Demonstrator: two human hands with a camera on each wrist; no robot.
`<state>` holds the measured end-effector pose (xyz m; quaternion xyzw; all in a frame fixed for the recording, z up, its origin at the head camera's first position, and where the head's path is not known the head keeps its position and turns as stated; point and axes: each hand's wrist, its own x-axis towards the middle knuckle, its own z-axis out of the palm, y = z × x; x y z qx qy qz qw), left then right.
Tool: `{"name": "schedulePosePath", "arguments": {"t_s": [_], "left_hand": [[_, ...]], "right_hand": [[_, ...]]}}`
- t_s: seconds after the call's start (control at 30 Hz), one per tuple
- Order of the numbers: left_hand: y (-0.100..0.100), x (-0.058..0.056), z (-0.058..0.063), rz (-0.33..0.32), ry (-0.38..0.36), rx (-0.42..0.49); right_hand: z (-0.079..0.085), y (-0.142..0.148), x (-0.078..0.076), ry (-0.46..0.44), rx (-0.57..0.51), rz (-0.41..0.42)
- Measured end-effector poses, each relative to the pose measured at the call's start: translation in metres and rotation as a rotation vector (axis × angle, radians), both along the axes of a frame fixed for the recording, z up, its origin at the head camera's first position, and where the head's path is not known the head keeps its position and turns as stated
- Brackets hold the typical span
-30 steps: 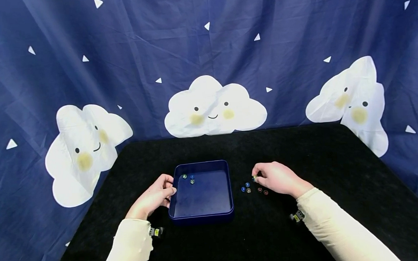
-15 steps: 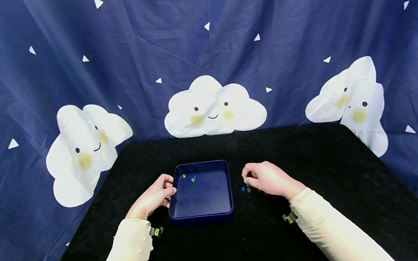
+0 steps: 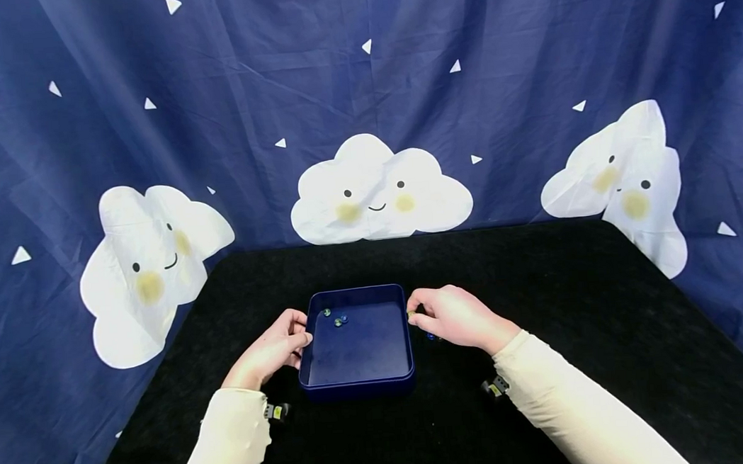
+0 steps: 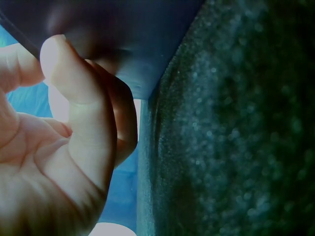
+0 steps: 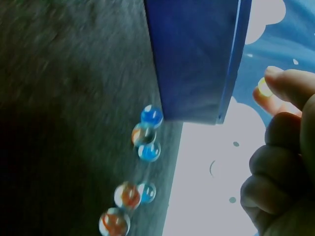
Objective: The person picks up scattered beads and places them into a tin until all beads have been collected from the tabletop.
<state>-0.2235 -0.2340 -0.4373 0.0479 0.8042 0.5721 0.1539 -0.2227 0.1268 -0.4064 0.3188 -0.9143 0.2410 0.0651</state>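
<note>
A shallow dark blue square box (image 3: 358,387) stands on the black cloth. My left hand (image 3: 276,348) holds its left side, with the thumb (image 4: 81,98) against the outer wall in the left wrist view. In the box's far left part lie a green-yellow marble (image 3: 327,312), a blue marble (image 3: 344,319) and another greenish marble (image 3: 338,323). At the right rim, my right hand (image 3: 456,319) pinches a yellowish marble (image 5: 264,88) between thumb and forefinger. Below it on the cloth, the right wrist view shows blue marbles (image 5: 151,116) and orange-and-white marbles (image 5: 127,195).
Black cloth (image 3: 540,271) covers the table around the box. Behind it hangs a dark blue curtain (image 3: 361,62) with white clouds and small triangles. In the head view, the right hand hides most of the marbles on the cloth.
My right hand has carried the pinched marble leftward from the loose marbles to the box's right rim. The blue and one greenish marble in the box have shifted slightly. My left hand stays put.
</note>
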Motion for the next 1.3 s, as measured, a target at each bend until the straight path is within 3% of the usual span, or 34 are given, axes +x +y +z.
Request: {"name": "schedulePosePath", "arguments": {"t_s": [0.23, 0.57, 0.77, 1.1, 1.3], "left_hand": [[0.0, -0.001, 0.001, 0.007, -0.004, -0.001], [-0.001, -0.001, 0.002, 0.007, -0.002, -0.008], [0.0, -0.001, 0.002, 0.004, -0.005, -0.002], [-0.002, 0.0, -0.003, 0.003, -0.016, -0.003], [-0.002, -0.003, -0.003, 0.006, -0.011, -0.01]], "right_hand": [[0.0, -0.016, -0.003, 0.012, 0.037, -0.015], [-0.001, -0.014, -0.002, -0.022, 0.04, -0.037], [0.0, -0.003, -0.002, -0.037, 0.041, -0.058], [-0.005, 0.026, 0.0, -0.207, -0.053, -0.111], [-0.01, 0.043, 0.0, -0.139, -0.015, -0.119]]}}
